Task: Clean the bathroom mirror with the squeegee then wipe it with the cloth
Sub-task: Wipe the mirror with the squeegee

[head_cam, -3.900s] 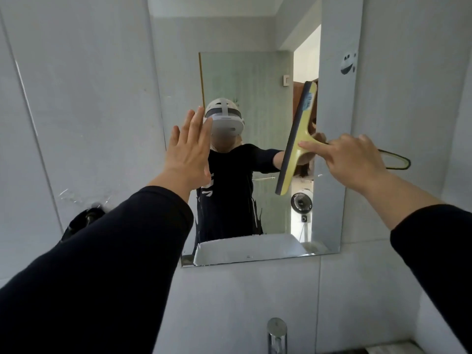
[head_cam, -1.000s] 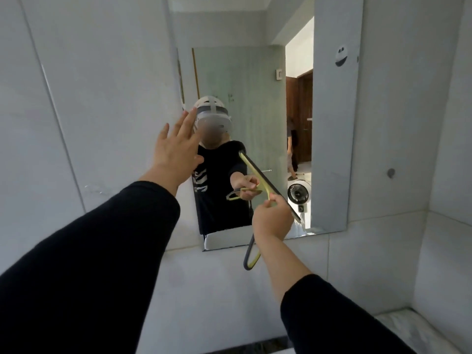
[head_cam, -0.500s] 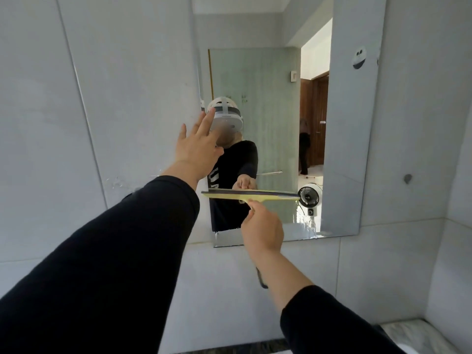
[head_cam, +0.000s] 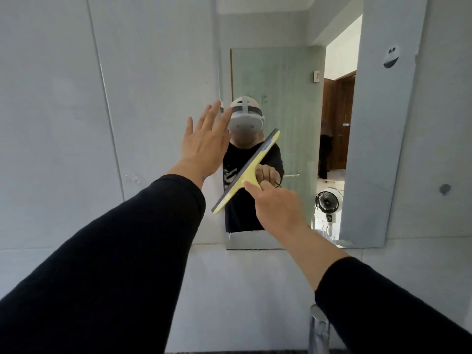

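The frameless mirror (head_cam: 370,149) hangs on the grey tiled wall ahead. My right hand (head_cam: 277,205) grips the handle of the yellow squeegee (head_cam: 246,171). Its blade lies slanted across the mirror's lower left, the upper end up and to the right. My left hand (head_cam: 204,146) is spread flat with fingers apart at the mirror's left edge, holding nothing. No cloth is in view.
A chrome tap (head_cam: 318,328) rises at the bottom edge under my right forearm. A small sticker (head_cam: 392,57) sits on the mirror's upper right. A dark round plug (head_cam: 445,189) marks the wall to the right. The mirror reflects a doorway and a small fan (head_cam: 328,201).
The squeegee blade has turned from level to a steep slant and risen on the glass. My right hand has moved up and right. The left hand stays at the mirror's left edge.
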Demonstrator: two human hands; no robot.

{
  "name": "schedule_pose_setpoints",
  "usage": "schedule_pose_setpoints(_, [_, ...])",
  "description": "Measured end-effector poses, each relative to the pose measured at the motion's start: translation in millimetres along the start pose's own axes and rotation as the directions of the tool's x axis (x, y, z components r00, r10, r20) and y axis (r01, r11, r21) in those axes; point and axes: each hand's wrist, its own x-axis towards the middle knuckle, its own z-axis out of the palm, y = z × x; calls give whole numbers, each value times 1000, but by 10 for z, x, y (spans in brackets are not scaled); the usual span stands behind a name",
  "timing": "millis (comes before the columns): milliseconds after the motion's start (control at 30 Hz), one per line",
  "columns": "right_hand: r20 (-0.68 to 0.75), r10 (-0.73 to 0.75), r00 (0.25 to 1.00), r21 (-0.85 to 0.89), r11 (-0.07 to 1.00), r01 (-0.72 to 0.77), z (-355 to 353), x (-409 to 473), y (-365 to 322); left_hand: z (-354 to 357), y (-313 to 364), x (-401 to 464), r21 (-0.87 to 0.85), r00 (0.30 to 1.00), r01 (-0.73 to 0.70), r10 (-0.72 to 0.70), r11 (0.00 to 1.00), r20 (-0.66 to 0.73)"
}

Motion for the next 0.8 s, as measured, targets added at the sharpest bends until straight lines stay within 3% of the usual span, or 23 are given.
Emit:
schedule_pose_setpoints(100, [-40, -83, 996, 2, 997, 84, 52, 34, 39, 70, 30, -26, -21, 1000, 14, -13, 1000, 28])
schedule_pose_setpoints(233, [1, -219, 976, 18, 976, 219, 121, 90, 66, 93, 32, -29, -32, 998, 58, -59, 998, -33])
schedule_pose_setpoints(533, [103, -319, 942, -35, 946, 324, 58, 157, 62, 115, 136, -10, -56, 998, 53, -55, 997, -40])
schedule_pose_setpoints(800, [272, -375, 886, -24, 918, 396, 81, -61, 194, 155, 229, -35, 144, 996, 83, -88, 986, 27])
